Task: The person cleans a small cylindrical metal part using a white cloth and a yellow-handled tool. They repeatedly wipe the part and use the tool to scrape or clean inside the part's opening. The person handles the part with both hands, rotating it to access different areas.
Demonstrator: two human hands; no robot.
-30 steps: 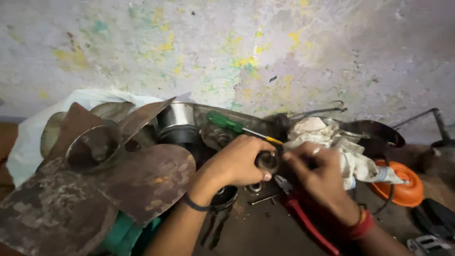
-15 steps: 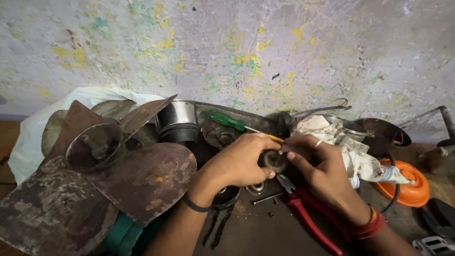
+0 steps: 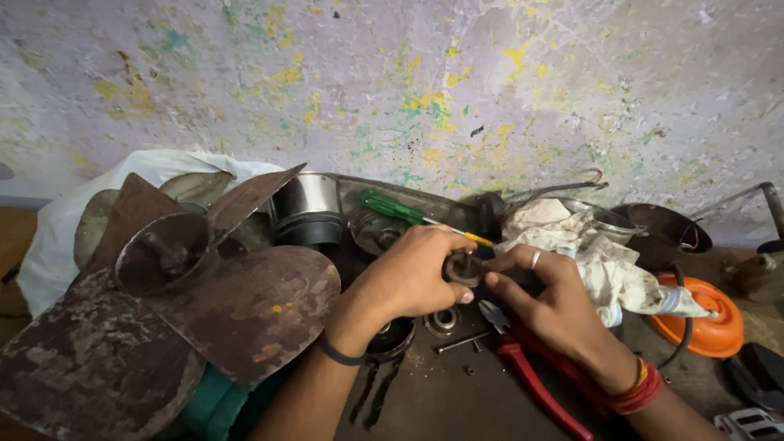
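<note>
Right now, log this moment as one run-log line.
left hand: grips small round metal part | right hand: fingertips on same part | below: red-handled pliers | left: rusty fan blades

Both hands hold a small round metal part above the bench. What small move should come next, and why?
Probably steady the small round metal part with the left hand while the right hand turns or seats it. Both hands already pinch it from opposite sides, and the red-handled pliers lie unused just below the right hand.

Small dark round metal part (image 3: 464,268), held above the workbench, pinched on both sides
</note>
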